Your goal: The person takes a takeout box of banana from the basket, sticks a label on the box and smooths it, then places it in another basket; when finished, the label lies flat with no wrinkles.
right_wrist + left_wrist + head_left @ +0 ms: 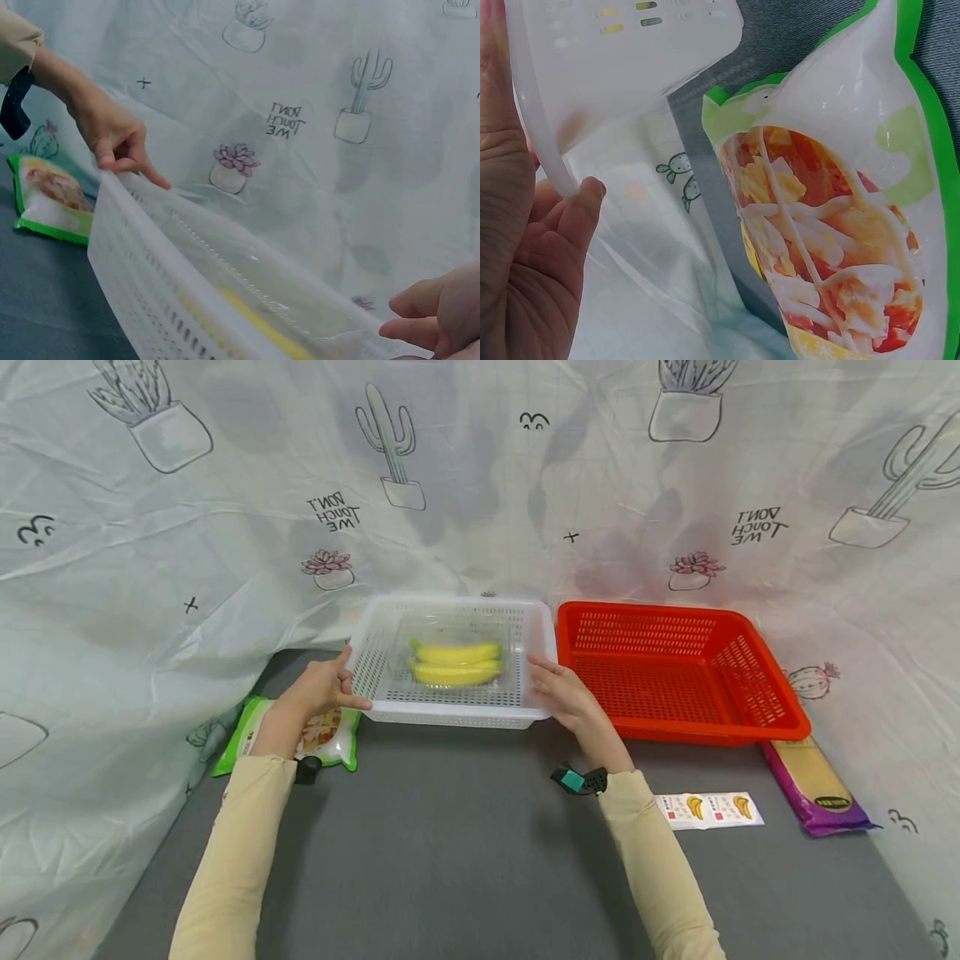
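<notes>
A white perforated plastic basket (461,717) is held at both ends. Inside it lies a clear plastic box (405,635) with yellow bananas (456,664) in it. My left hand (318,685) pinches the basket's left rim; the left wrist view shows the fingers (577,214) on both sides of that rim. At the other end, my right hand (570,693) grips the right rim, its fingers (416,300) reaching over the edge. Much of this grip is cut off in the right wrist view.
A red basket (675,731) stands right of the white one. Under my left forearm lies a green-and-white food bag (341,739). At right are a strip of banana labels (708,810) and a purple-and-yellow packet (817,785), partly under the red basket. A printed sheet (480,485) hangs behind.
</notes>
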Tool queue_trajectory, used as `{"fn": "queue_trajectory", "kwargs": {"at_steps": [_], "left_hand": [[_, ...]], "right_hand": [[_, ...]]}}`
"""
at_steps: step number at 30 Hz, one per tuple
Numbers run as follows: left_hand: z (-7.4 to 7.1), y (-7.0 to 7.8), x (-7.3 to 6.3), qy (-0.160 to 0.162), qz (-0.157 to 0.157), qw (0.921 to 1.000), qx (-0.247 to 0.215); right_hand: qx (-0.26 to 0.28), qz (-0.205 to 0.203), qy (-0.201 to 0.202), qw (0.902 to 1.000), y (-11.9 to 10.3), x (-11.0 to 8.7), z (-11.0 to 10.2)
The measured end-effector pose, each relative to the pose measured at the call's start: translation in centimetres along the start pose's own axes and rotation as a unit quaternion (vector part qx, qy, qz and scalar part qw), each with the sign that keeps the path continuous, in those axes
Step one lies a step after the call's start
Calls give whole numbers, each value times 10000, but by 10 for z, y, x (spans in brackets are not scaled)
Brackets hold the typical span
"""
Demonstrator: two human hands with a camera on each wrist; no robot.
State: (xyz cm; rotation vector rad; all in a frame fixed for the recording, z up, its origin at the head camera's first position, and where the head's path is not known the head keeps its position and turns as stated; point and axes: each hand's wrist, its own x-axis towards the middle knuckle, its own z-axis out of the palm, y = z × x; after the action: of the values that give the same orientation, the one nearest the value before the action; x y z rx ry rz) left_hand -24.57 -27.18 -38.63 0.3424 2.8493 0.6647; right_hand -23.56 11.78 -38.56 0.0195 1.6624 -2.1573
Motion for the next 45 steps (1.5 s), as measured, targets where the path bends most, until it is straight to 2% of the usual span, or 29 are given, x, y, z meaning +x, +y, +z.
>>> {"fn": "queue_trajectory", "kwargs": {"at_steps": [7,13,16,19,21,25,29,32,35,39,45], "left_hand": [[4,-1,1,21,-47,10000,-41],[6,0,0,18,-196,9998,-52],[7,-1,0,36,-244,9997,-46],[8,-1,0,96,-296,9995,-76],[9,-1,0,152,-310,9994,-68],[10,-1,1,209,-188,9996,-8],[9,-1,2,199,-34,9998,49],[7,-1,3,180,-32,9998,85],[5,0,4,188,-70,9998,89],[4,-1,3,184,-120,9997,46],[1,-2,-1,205,-152,9997,9]], "right_hand": [[-245,329,388,9984,6,15,9],[381,574,641,9956,10,31,15],[429,722,843,9929,14,37,18],[387,715,979,9919,17,43,20],[354,561,1065,9921,19,47,22],[108,184,1266,9917,24,53,25],[-157,20,1391,9902,26,59,25],[-597,-43,1460,9875,26,63,25],[-1254,-139,1504,9805,25,66,26],[-1858,-258,1357,9728,25,66,29],[-2117,-524,970,9711,25,67,34]]}}
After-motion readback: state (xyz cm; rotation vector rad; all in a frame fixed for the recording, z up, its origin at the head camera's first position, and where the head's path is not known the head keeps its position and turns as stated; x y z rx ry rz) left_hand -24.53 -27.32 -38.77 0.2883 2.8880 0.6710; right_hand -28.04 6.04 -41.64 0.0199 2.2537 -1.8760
